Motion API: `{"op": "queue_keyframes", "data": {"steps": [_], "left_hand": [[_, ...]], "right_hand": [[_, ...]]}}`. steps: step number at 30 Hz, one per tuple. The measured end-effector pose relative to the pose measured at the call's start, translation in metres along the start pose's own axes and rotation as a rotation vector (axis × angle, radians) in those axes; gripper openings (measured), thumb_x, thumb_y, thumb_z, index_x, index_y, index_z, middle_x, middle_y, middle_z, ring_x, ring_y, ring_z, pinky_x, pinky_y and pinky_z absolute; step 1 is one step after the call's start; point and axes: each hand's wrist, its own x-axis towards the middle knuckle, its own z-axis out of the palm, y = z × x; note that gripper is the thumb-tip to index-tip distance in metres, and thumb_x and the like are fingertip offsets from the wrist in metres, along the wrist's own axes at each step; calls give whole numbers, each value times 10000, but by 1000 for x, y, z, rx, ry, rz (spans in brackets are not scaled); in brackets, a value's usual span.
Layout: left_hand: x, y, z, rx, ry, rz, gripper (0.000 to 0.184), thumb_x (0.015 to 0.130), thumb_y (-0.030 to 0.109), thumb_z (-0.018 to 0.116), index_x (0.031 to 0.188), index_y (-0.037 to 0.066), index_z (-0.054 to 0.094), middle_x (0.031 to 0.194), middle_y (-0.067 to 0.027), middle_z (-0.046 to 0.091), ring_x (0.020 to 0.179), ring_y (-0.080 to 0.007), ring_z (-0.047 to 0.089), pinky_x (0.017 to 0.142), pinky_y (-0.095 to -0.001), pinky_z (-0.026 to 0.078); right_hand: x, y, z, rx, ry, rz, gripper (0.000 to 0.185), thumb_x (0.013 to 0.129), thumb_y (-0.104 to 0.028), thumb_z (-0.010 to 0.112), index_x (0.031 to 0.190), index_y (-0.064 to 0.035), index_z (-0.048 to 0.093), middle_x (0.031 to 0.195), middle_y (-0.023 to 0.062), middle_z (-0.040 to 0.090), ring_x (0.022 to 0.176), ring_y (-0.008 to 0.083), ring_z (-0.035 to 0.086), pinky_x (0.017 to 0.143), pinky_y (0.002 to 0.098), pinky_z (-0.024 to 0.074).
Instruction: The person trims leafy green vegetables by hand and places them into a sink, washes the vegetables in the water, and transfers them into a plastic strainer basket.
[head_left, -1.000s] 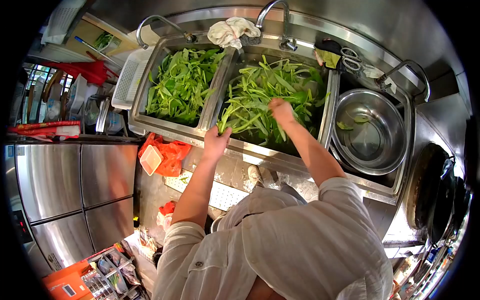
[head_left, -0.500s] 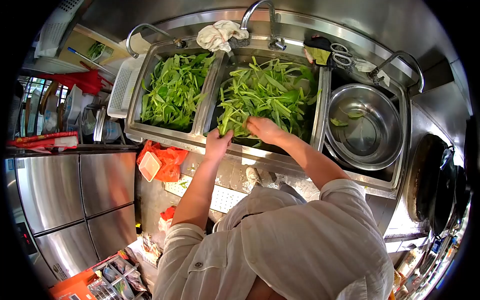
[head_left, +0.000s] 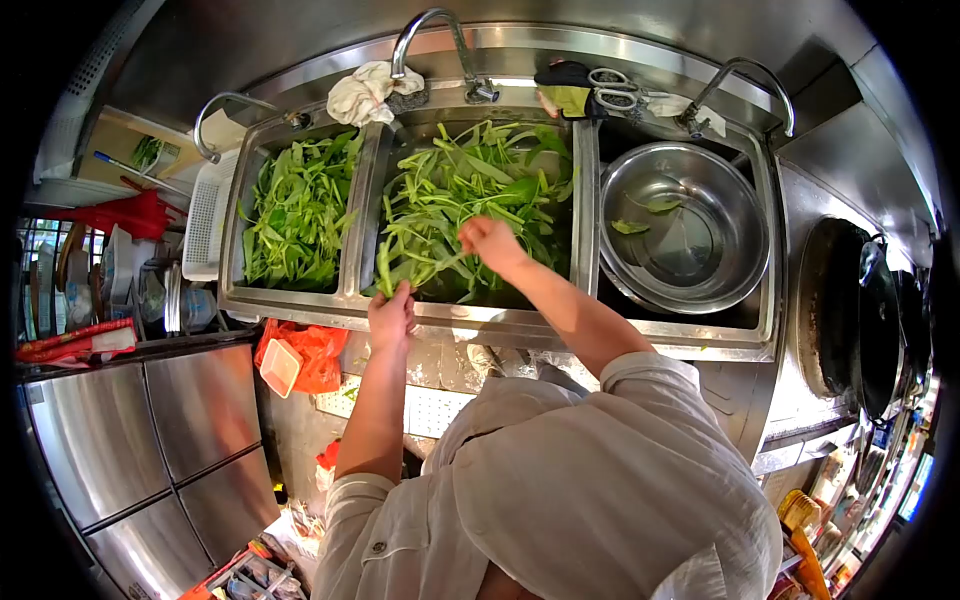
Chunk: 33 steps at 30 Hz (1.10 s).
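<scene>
Long-stemmed greens that look like water spinach (head_left: 490, 180) are heaped in the water of the middle sink basin (head_left: 585, 190). My left hand (head_left: 392, 314) is at the front rim, its fingers closed on a small bunch of the stems, which point up into the basin. Over the front of the heap is my right hand (head_left: 490, 246), apart from the left. Its fingers are curled together against the greens; whatever is between them is hidden. Another pile of the same greens (head_left: 300, 210) fills the left basin.
A steel bowl (head_left: 740, 265) with a few loose leaves sits in the right basin. Along the back are a curved faucet (head_left: 460, 45), a white cloth (head_left: 362, 92) and scissors (head_left: 614, 90). A white basket (head_left: 208, 220) flanks the sink; a red plastic bag (head_left: 318, 355) lies below.
The view has turned, so the sinks appear farther left. My right hand has drawn away from my left and moved farther over the heap. My left hand still grips stems at the rim.
</scene>
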Motion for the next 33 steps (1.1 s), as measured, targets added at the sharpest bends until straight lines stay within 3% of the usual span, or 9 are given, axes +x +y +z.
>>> {"op": "queue_keyframes", "data": {"steps": [3,8,11,14,20,24,27,30,33], "left_hand": [[-2,-9,-18,-36,74,11,186,791,175,608,704,72,479,488,22,402,334,-51,284,309,-210,176],[-23,-25,-69,-101,139,74,153,819,161,569,724,95,468,489,43,360,349,-44,269,316,-199,185],[-45,-36,-89,-128,254,6,132,833,154,545,737,101,470,481,42,354,345,-41,270,311,-189,192],[-57,-61,-112,-70,347,-47,128,851,145,510,736,96,479,471,40,356,334,-46,271,301,-196,190],[-68,-74,-113,6,444,-70,149,839,137,515,705,85,471,466,47,347,331,-56,281,307,-208,197],[-64,-81,-126,-5,467,-40,143,819,157,546,704,94,489,480,55,370,352,-47,309,325,-212,220],[-70,-82,-129,27,604,-67,133,804,181,568,723,95,507,488,48,391,373,-50,335,337,-210,240],[-85,-96,-141,-168,596,-47,141,805,190,572,758,70,518,524,23,422,394,-71,347,358,-228,270],[-104,-127,-160,-295,694,-2,130,806,178,577,786,60,524,537,11,447,405,-80,367,376,-232,284]], "right_hand": [[5,0,-28,-790,316,-419,260,859,-215,417,983,-40,564,855,135,612,780,267,596,704,354,473],[14,-5,-180,-1185,526,81,227,791,-155,444,964,-110,583,861,70,625,770,219,613,628,338,500],[8,19,-272,-1245,493,557,314,836,-227,439,1103,-92,538,1120,114,542,1018,238,541,794,348,475],[12,106,-344,-1035,462,367,586,774,-285,554,1266,-49,342,1237,183,419,1132,323,413,900,404,379],[18,142,-299,-1386,-155,281,305,769,-158,534,1046,-34,542,1010,194,569,949,343,540,807,400,440],[5,55,-255,-1583,150,365,173,789,-140,472,884,-63,594,902,184,601,891,294,578,735,383,476],[9,-18,-209,-1593,363,61,154,788,-119,467,899,-76,566,880,170,591,826,304,586,685,386,480],[41,-36,-162,-1323,323,-353,205,799,-147,500,964,-34,544,922,153,577,848,334,544,674,412,441],[79,-5,-95,-1364,168,-311,283,857,-193,450,1098,-48,480,1065,175,514,877,339,534,731,435,436]]}}
